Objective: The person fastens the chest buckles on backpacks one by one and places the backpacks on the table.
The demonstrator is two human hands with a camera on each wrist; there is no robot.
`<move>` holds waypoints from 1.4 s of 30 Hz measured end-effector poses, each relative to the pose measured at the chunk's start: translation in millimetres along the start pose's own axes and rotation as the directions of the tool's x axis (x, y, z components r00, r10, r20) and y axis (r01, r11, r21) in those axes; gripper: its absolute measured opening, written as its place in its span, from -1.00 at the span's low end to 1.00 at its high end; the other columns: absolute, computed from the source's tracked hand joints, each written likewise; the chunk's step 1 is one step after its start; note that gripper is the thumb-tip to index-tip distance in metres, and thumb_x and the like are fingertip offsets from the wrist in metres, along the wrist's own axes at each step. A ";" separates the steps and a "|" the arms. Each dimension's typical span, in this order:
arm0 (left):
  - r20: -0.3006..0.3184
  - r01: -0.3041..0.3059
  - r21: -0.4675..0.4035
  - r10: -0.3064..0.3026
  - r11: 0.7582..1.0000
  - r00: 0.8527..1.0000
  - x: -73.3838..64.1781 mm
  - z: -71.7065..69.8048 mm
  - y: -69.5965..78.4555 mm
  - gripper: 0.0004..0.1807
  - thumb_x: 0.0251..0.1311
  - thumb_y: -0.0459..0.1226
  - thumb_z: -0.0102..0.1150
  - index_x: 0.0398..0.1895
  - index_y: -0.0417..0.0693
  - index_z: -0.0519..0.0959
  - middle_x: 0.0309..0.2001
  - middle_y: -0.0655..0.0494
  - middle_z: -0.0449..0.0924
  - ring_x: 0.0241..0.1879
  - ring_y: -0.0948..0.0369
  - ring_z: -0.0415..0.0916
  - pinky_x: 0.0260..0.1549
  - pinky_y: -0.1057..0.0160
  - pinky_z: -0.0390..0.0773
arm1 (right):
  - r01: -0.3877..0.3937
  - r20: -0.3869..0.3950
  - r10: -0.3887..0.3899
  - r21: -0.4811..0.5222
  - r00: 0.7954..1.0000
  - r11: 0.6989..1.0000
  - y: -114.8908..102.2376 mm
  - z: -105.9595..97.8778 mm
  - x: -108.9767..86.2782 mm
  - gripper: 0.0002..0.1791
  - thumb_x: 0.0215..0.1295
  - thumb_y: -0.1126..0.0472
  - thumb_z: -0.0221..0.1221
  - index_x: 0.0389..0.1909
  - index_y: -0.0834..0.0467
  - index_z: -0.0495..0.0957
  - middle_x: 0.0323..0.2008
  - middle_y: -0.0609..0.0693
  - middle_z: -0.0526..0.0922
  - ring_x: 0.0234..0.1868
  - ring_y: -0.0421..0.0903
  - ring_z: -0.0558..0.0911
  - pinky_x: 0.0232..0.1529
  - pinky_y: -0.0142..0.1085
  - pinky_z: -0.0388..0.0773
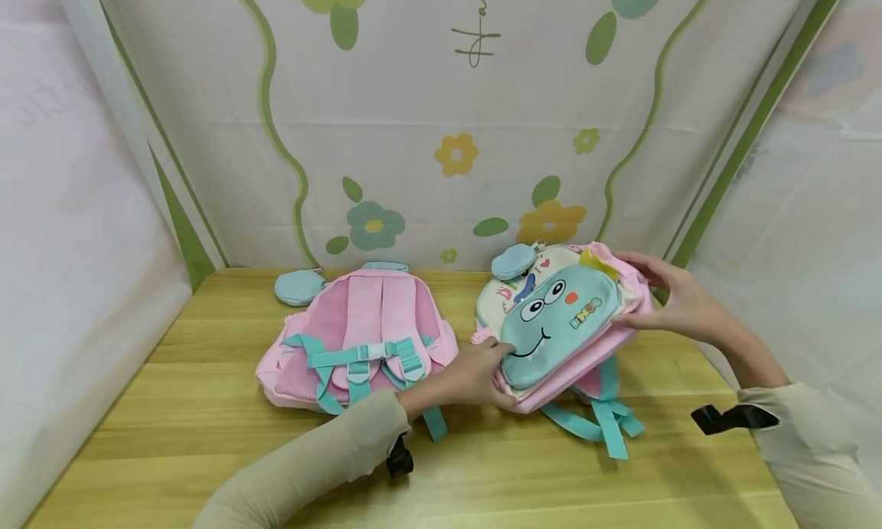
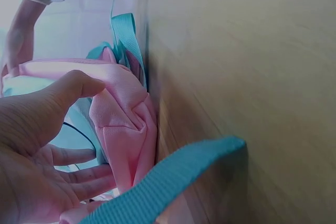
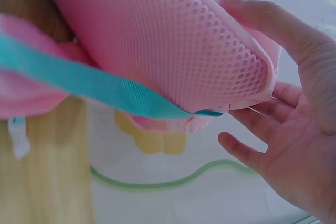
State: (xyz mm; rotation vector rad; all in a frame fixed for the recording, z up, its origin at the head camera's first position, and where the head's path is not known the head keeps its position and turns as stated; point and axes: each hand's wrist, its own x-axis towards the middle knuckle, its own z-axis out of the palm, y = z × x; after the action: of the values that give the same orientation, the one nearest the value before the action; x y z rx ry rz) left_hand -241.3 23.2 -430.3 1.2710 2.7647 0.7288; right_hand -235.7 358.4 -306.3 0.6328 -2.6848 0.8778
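Observation:
A small pink backpack [image 1: 561, 315] with a teal smiling-face front pocket is held tilted at the right of the table, face up toward the head camera. My left hand [image 1: 475, 372] grips its lower left corner; in the left wrist view the thumb [image 2: 79, 85] presses on the pink fabric. At the other end, my right hand [image 1: 678, 299] holds the side between thumb and fingers, while the right wrist view shows the bag's pink mesh [image 3: 173, 40]. Teal straps [image 1: 606, 422] hang below the bag onto the table.
On the left, a second pink backpack [image 1: 365, 292] lies with its shoulder straps and buckled teal strap upward. A light blue round pouch [image 1: 298, 287] sits by its top. The wooden table [image 1: 172, 437] meets flower-printed cloth walls [image 1: 413, 93] at the back and sides.

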 end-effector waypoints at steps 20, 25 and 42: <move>-0.031 0.007 -0.128 -0.011 0.992 0.999 14.8 20.6 14.5 -0.10 0.12 0.02 0.47 0.46 -0.11 0.30 0.25 -0.05 0.47 0.08 0.25 0.52 0.12 0.38 0.52 | 0.048 0.045 -0.043 -0.108 0.998 0.993 -56.6 -6.5 36.8 0.07 -0.13 0.13 0.64 0.48 -0.14 0.34 0.41 0.00 0.43 0.31 0.06 0.48 0.21 -0.17 0.47; -0.034 0.017 -0.160 -0.023 0.987 0.999 14.3 22.6 15.1 -0.09 0.11 0.00 0.48 0.45 -0.15 0.28 0.20 -0.04 0.48 0.04 0.26 0.50 0.10 0.39 0.51 | 0.150 0.059 -0.143 -0.135 0.988 0.979 -69.8 1.5 48.6 0.06 -0.17 0.14 0.66 0.45 0.01 0.38 0.32 0.08 0.52 0.23 0.10 0.54 0.15 0.12 0.51; -0.012 0.075 -0.335 -0.083 0.939 0.996 -4.1 -17.2 12.4 -0.03 0.19 -0.02 0.43 0.55 -0.16 0.15 0.45 -0.12 0.34 0.38 0.04 0.41 0.28 0.12 0.49 | 0.289 0.127 -0.273 -0.129 0.954 0.949 -96.8 21.0 63.0 0.08 -0.12 0.09 0.64 0.48 0.05 0.32 0.28 0.08 0.53 0.15 0.02 0.57 0.06 0.05 0.59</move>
State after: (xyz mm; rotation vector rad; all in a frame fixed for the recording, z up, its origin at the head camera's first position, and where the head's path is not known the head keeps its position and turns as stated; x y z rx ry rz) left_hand -233.1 20.2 -410.6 1.0824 2.5436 1.1541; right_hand -247.0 255.0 -251.9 1.0222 -2.6286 0.5803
